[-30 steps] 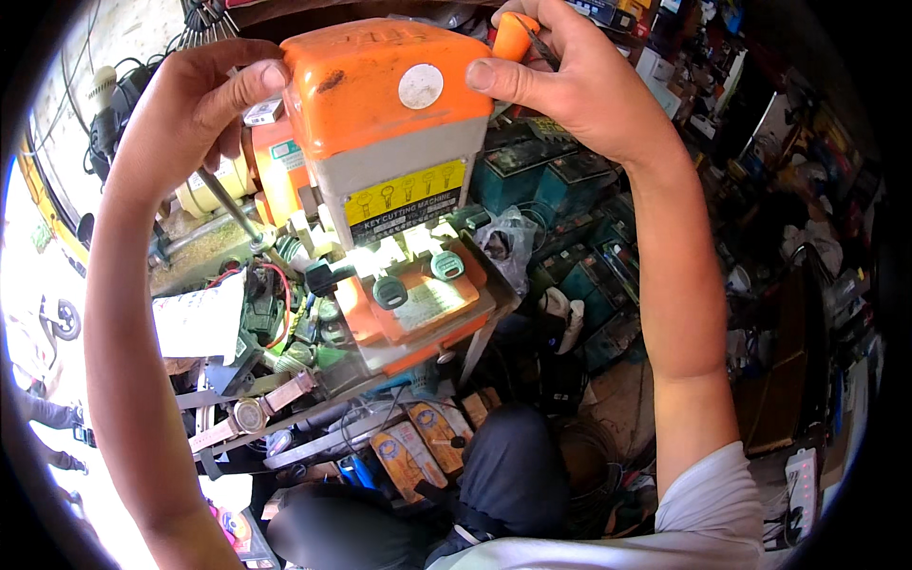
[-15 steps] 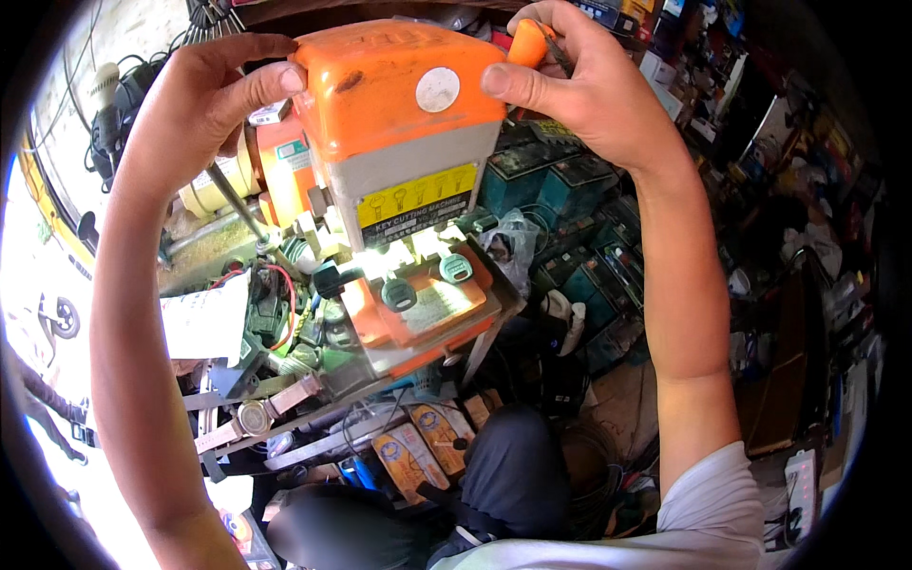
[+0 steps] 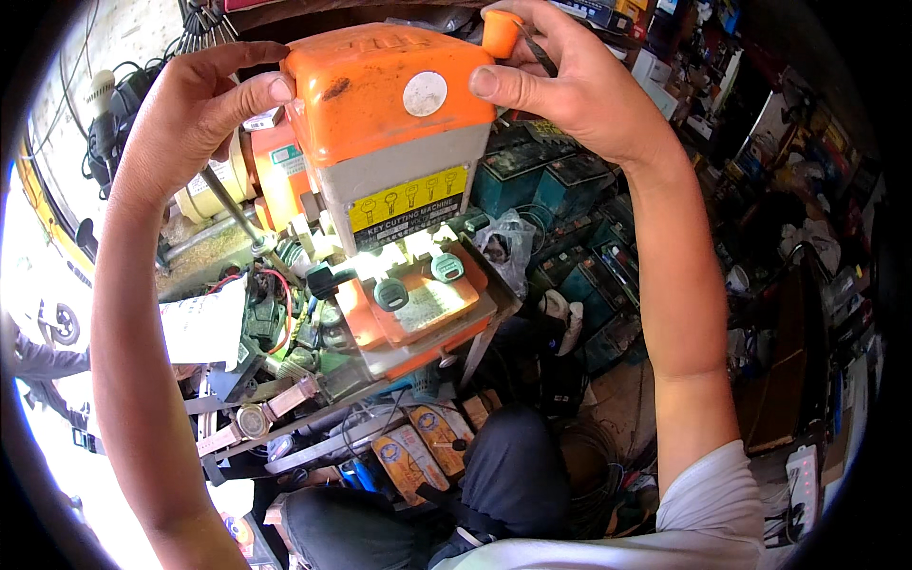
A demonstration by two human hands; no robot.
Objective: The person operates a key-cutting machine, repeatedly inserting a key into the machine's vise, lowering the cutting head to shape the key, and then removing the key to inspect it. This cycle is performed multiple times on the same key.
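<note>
An orange and grey key cutting machine [image 3: 399, 176] stands before me, two dark-headed keys sitting in its lit clamps: one left key [image 3: 390, 294] and one right key [image 3: 446, 267]. My left hand [image 3: 195, 119] grips the upper left corner of its orange cover [image 3: 361, 95], the thumb on the front edge and the fingers partly hidden behind. At the opposite corner, the thumb of my right hand [image 3: 579, 90] touches the cover. Fingers of that hand curl around an orange-ended piece [image 3: 500, 35] with a dark stem; its kind is unclear.
A watch [image 3: 254, 420] lies on the cluttered bench left of the machine, near a white paper sheet [image 3: 204, 323]. Dark teal boxes [image 3: 579, 180] and a clear plastic bag [image 3: 508, 242] are to the right. Yellow-orange boxes [image 3: 408, 461] sit below, beside my knees.
My right hand has shifted slightly left with the orange-ended piece, and the machine sits a little further left in view. The left hand stays at the cover's corner.
</note>
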